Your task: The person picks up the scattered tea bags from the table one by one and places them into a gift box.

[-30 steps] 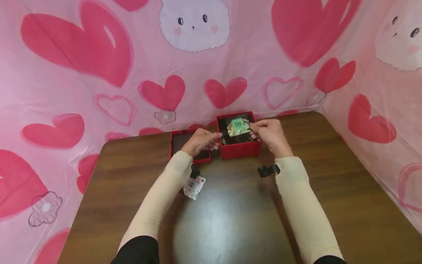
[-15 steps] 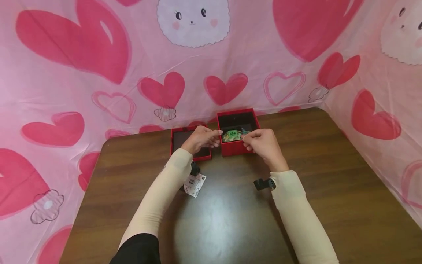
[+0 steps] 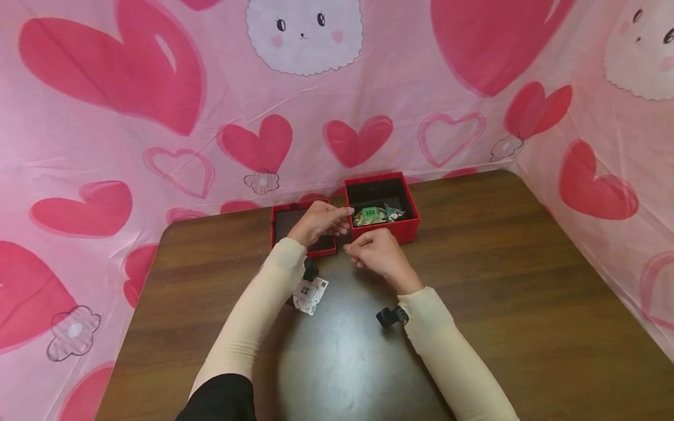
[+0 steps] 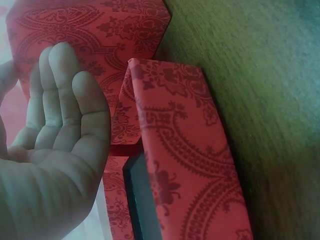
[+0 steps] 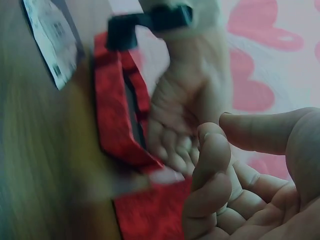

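A red box (image 3: 409, 230) with a black inside stands at the back of the table. In it lie a green and gold packet (image 3: 370, 215) and a teal and silver packet (image 3: 394, 213). My left hand (image 3: 320, 223) is at the box's left rim, thumb tip right at the edge; its other fingers are relaxed beside the patterned red wall (image 4: 100, 30) in the left wrist view. My right hand (image 3: 380, 254) hovers just in front of the box, fingers loosely curled. Its thumb and index tips nearly meet in the right wrist view, with nothing between them.
A shallow red lid (image 3: 286, 221), black inside, lies left of the box, partly under my left hand. Nearer, a white printed packet (image 3: 312, 297) lies on the brown wooden table (image 3: 526, 280). Pink heart-printed cloth (image 3: 368, 70) hangs behind and at the sides.
My right hand lowered the green packet into the box, let go, then moved left and toward me in front of the box. My left hand stayed at the rim.
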A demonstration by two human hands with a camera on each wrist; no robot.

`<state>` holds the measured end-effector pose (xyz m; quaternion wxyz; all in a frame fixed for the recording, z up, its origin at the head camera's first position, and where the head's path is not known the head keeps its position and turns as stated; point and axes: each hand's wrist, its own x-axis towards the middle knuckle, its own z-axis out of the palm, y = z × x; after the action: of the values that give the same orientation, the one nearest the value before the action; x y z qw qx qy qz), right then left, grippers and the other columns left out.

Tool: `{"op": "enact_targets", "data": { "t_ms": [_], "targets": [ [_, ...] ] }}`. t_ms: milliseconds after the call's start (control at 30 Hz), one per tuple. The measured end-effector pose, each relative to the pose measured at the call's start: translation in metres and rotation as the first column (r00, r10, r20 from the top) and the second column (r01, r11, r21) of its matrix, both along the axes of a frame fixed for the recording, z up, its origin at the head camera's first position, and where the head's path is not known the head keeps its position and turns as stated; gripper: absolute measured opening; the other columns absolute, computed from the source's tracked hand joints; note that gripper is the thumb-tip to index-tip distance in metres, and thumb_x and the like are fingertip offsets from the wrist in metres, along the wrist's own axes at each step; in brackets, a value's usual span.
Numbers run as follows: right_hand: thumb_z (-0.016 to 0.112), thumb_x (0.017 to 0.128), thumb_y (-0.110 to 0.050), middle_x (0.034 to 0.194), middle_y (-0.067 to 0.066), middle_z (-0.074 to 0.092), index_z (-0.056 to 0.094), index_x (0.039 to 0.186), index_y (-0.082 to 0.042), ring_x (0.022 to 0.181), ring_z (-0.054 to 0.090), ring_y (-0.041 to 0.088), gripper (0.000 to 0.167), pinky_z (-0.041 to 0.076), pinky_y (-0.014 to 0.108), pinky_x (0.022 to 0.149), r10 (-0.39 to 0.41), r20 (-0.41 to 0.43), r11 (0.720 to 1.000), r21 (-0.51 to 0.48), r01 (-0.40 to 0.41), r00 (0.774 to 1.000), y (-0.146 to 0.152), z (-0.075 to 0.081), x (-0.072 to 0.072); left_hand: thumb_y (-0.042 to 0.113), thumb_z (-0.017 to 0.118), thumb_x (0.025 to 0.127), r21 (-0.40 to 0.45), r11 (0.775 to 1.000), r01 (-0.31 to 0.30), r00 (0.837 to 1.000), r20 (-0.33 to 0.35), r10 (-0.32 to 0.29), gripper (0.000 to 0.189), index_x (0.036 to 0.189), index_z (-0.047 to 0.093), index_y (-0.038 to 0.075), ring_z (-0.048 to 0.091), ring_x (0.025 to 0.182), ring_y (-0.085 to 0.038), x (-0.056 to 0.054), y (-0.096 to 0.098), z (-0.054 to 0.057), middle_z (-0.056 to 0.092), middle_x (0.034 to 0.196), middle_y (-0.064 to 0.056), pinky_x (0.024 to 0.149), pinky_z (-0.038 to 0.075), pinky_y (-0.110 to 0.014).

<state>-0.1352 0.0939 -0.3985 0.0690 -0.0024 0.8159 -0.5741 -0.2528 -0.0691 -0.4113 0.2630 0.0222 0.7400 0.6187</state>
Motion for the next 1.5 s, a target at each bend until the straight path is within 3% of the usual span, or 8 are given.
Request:
{"op": "enact_targets", "data": {
  "t_ms": [233, 500, 700, 833, 933, 1033, 1300, 1500],
  "targets": [
    [0.076, 0.087, -0.018, 0.065, 0.009, 0.069, 0.078, 0.078, -0.004, 0.06, 0.068, 0.028, 0.017, 0.045, 0.028, 0.049, 0.115, -0.014, 0.993, 0.009, -0.115, 0.993, -0.034, 0.0, 0.003, 0.023, 0.076, 0.091, 0.007, 1.0, -0.017, 1.0, -0.007, 0.017, 0.027, 0.079, 0.075, -0.001, 0.067, 0.06, -0.016, 0.0, 0.0, -0.001, 0.07, 0.071, -0.011, 0.064, 0.059, -0.032],
    [0.075, 0.089, -0.019, 0.057, -0.001, 0.065, 0.078, 0.077, -0.003, 0.053, 0.062, 0.014, 0.02, 0.045, 0.028, 0.049, 0.129, 0.007, 0.99, 0.061, -0.129, 0.992, -0.045, -0.008, 0.004, 0.024, 0.076, 0.092, 0.005, 1.0, -0.011, 1.0, -0.002, 0.011, 0.027, 0.083, 0.075, -0.001, 0.068, 0.06, -0.017, 0.001, -0.001, 0.001, 0.07, 0.072, -0.011, 0.063, 0.058, -0.032],
    [0.072, 0.081, -0.009, 0.05, -0.007, 0.06, 0.076, 0.066, -0.01, 0.052, 0.058, 0.01, 0.016, 0.045, 0.029, 0.053, 0.208, -0.069, 0.947, 0.263, -0.183, 0.976, -0.049, -0.03, 0.003, 0.025, 0.077, 0.091, 0.018, 1.0, -0.009, 1.0, 0.008, 0.009, 0.028, 0.087, 0.075, -0.003, 0.068, 0.061, -0.018, 0.002, -0.002, 0.002, 0.07, 0.073, -0.012, 0.062, 0.058, -0.031],
    [0.079, 0.081, -0.017, 0.044, -0.014, 0.044, 0.062, 0.05, -0.017, 0.048, 0.04, 0.006, 0.036, 0.032, 0.026, 0.048, 0.247, -0.085, 0.899, 0.392, -0.196, 0.965, -0.055, -0.043, 0.005, 0.025, 0.076, 0.092, 0.017, 1.0, 0.002, 1.0, 0.003, -0.002, 0.029, 0.09, 0.075, -0.003, 0.069, 0.062, -0.018, 0.002, -0.002, 0.001, 0.071, 0.075, -0.012, 0.068, 0.06, -0.036],
    [0.084, 0.081, -0.027, 0.042, -0.012, 0.03, 0.048, 0.043, -0.017, 0.047, 0.025, 0.008, 0.053, 0.019, 0.027, 0.045, 0.227, -0.066, 0.889, 0.422, -0.179, 0.972, -0.059, -0.048, 0.008, 0.027, 0.076, 0.091, 0.013, 1.0, 0.004, 1.0, 0.0, -0.004, 0.03, 0.09, 0.075, -0.003, 0.069, 0.064, -0.018, 0.002, -0.002, 0.0, 0.071, 0.076, -0.012, 0.074, 0.06, -0.039],
    [0.085, 0.081, -0.031, 0.041, -0.011, 0.027, 0.044, 0.042, -0.017, 0.047, 0.021, 0.008, 0.058, 0.016, 0.027, 0.044, 0.201, -0.047, 0.889, 0.429, -0.162, 0.978, -0.062, -0.05, 0.009, 0.029, 0.078, 0.09, 0.011, 1.0, 0.001, 1.0, -0.003, -0.001, 0.032, 0.09, 0.075, -0.003, 0.07, 0.064, -0.018, 0.001, -0.002, -0.001, 0.072, 0.076, -0.012, 0.073, 0.06, -0.039],
    [0.088, 0.076, -0.03, 0.045, -0.008, 0.039, 0.051, 0.049, -0.016, 0.049, 0.036, 0.01, 0.049, 0.029, 0.029, 0.045, 0.203, -0.002, 0.838, 0.517, -0.172, 0.979, -0.07, -0.049, 0.01, 0.026, 0.076, 0.092, 0.02, 1.0, -0.001, 1.0, 0.008, 0.001, 0.03, 0.09, 0.074, -0.003, 0.07, 0.065, -0.019, 0.002, -0.002, -0.002, 0.071, 0.075, -0.012, 0.083, 0.058, -0.047],
    [0.087, 0.077, -0.025, 0.049, -0.004, 0.048, 0.056, 0.053, -0.014, 0.053, 0.045, 0.015, 0.041, 0.036, 0.032, 0.049, 0.198, 0.043, 0.809, 0.557, -0.188, 0.979, -0.076, -0.046, 0.011, 0.026, 0.076, 0.092, 0.02, 1.0, -0.001, 1.0, 0.001, 0.001, 0.03, 0.09, 0.075, -0.003, 0.07, 0.065, -0.019, 0.001, -0.002, -0.001, 0.071, 0.075, -0.012, 0.081, 0.058, -0.045]
  ]
}}
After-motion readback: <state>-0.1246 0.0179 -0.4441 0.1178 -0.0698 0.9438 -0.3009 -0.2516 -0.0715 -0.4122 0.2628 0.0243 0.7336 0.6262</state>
